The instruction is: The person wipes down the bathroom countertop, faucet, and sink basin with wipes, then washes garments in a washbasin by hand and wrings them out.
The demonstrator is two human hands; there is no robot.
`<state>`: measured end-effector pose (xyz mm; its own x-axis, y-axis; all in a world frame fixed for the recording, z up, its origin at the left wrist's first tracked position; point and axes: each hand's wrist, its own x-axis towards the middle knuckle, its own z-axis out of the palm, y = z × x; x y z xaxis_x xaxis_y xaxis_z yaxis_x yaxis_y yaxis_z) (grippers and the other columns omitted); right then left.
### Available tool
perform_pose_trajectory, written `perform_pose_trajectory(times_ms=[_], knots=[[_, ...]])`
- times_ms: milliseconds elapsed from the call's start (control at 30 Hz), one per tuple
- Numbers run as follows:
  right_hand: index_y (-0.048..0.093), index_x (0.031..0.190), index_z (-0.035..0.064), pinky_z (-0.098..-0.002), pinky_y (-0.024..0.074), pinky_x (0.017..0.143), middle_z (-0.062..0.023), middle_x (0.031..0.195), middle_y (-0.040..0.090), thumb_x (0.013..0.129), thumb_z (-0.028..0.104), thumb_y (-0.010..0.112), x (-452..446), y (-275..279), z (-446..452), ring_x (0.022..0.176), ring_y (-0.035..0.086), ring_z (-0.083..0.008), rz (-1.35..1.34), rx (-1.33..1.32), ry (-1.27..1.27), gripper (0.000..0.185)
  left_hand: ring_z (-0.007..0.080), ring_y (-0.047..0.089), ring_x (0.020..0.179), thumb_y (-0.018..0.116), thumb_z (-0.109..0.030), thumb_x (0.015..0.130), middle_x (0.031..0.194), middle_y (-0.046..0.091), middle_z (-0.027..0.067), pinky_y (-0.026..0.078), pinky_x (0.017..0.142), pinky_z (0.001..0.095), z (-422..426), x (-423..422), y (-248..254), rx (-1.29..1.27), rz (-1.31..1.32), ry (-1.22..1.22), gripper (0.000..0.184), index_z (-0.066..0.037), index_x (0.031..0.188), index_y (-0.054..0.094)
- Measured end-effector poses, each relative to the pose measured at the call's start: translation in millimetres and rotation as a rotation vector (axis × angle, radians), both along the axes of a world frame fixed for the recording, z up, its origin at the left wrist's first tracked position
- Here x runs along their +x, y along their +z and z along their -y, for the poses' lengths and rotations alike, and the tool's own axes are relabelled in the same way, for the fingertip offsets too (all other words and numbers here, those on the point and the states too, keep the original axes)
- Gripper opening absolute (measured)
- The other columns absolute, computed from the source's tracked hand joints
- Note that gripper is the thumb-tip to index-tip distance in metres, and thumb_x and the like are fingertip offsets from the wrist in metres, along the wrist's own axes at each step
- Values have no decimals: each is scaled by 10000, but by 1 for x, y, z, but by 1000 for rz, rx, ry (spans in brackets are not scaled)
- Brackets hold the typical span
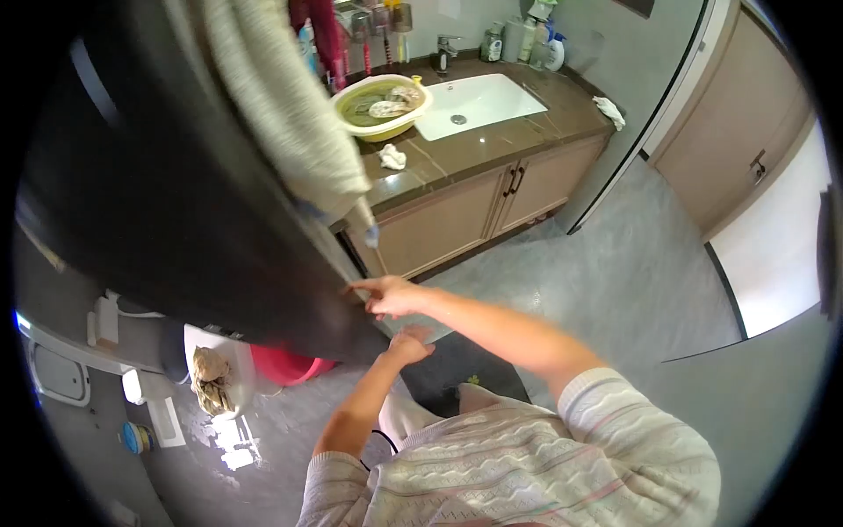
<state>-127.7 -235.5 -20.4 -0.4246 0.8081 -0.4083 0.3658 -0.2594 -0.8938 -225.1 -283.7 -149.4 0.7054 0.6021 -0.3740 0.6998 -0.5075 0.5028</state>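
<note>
A dark door panel fills the left side, slightly blurred, with a light towel hanging over it. My right hand is at the panel's edge, index finger stretched out against it and the other fingers loosely bent. Just below, my left hand is near the panel's lower edge with its fingers extended; nothing shows in it. Both hands appear to hold nothing. Beneath them lies a dark floor mat.
A brown counter with a white sink carries a basin of soaking items and a crumpled white cloth. Bottles stand behind. Lower left are a red tub and a white container. A wooden door is at right.
</note>
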Motion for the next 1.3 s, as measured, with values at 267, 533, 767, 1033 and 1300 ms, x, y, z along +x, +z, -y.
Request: perform_pose_trajectory(times_ms=[267,533,767,1033,1300], knots=[[574,1149,50,-296,508,711,-96,895,657,788,97,561,102,-32,-67,763,627,-143,75,498,28,364,322,482,1141,642,-291,727,1208,529,182,371,974,376,-77,74,17,-28,117,71,486,-93,1166,569],[596,1051,21,-230,472,543,-46,882,651,854,61,504,320,20,-160,671,619,-100,-43,115,-486,221,280,585,936,638,-185,752,1046,601,157,469,798,349,-212,172,134,51,631,388,337,-56,1063,613],[592,1020,12,-220,440,500,-37,820,624,845,72,482,435,36,-285,637,596,-95,-36,134,-546,215,223,600,922,626,-47,737,1010,622,112,460,836,302,-344,178,185,319,848,986,233,-41,971,636],[571,1051,-15,-263,476,490,-79,845,622,854,124,504,475,-33,-406,662,612,-136,62,-114,-381,250,317,517,1095,631,-127,702,1161,550,182,406,920,366,-420,126,153,897,196,1111,453,-70,1147,570],[482,1178,-20,-354,550,569,-147,1029,594,847,438,573,342,20,-461,836,628,-223,-254,-216,-49,572,273,582,1031,627,-143,711,1132,593,166,431,887,345,-462,98,131,434,442,1461,589,-38,1267,461]])
